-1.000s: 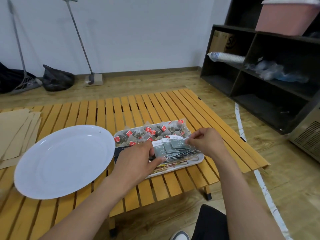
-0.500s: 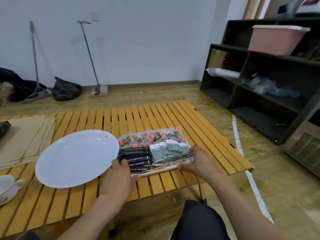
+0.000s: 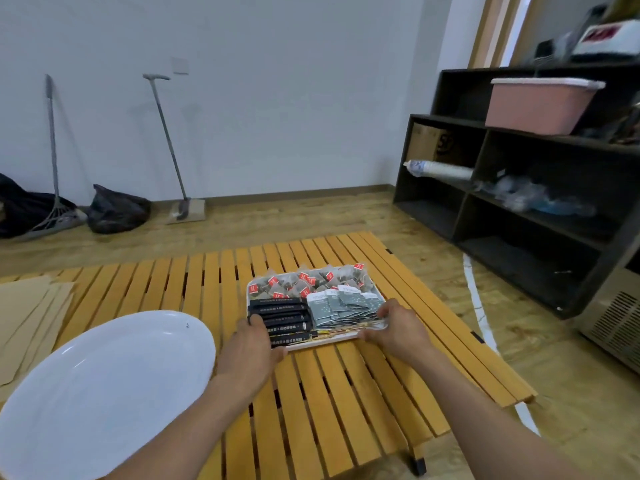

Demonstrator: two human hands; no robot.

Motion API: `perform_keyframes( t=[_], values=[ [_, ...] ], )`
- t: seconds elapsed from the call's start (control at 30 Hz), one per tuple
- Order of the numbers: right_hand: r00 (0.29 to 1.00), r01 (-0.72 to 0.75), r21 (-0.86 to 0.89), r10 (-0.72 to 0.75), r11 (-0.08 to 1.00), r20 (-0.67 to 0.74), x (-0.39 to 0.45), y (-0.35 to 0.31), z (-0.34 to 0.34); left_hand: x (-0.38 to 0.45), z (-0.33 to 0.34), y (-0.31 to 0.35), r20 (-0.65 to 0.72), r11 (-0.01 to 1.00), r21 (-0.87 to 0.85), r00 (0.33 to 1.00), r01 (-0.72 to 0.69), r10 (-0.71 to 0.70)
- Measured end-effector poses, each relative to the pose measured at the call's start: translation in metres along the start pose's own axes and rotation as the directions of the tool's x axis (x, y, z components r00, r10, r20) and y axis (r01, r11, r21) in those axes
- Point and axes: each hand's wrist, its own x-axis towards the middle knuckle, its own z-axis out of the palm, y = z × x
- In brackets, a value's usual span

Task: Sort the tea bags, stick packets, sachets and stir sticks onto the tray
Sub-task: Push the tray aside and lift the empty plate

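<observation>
A white rectangular tray (image 3: 343, 338) sits on the slatted wooden table (image 3: 346, 393). Clear tea bags with red tags (image 3: 304, 280) fill its far row. Black stick packets (image 3: 282, 317) lie at its left, grey sachets (image 3: 343, 304) at its right, and thin wooden stir sticks (image 3: 341, 330) along its near edge. My left hand (image 3: 252, 344) grips the tray's near left corner, thumb on the black packets. My right hand (image 3: 398, 327) grips the near right corner, fingers over the sticks' ends.
A large white plate (image 3: 100, 393) lies at the near left of the table. Brown paper envelopes (image 3: 27, 317) lie at the far left. A dark shelf unit (image 3: 526, 202) with a pink tub (image 3: 540, 105) stands to the right; brooms lean on the back wall.
My hands left the sachets and went to the tray's near corners. The tray now lies farther from the near table edge, gripped at both corners. The view has tilted up.
</observation>
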Motion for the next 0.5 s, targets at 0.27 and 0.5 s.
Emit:
perform_keyframes(
  t=[0.27, 0.5],
  values=[
    [1.000, 0.001, 0.109, -0.002, 0.994, 0.007, 0.121, -0.008, 0.015, 0.126, 0.019, 0.013, -0.044, 0.999, 0.006, 0.998, -0.044, 0.044],
    [1.000, 0.025, 0.099, -0.026, 0.995, 0.009, 0.172, -0.013, 0.023, 0.172, 0.029, 0.008, -0.083, 0.997, 0.042, 0.994, -0.067, 0.070]
  ],
)
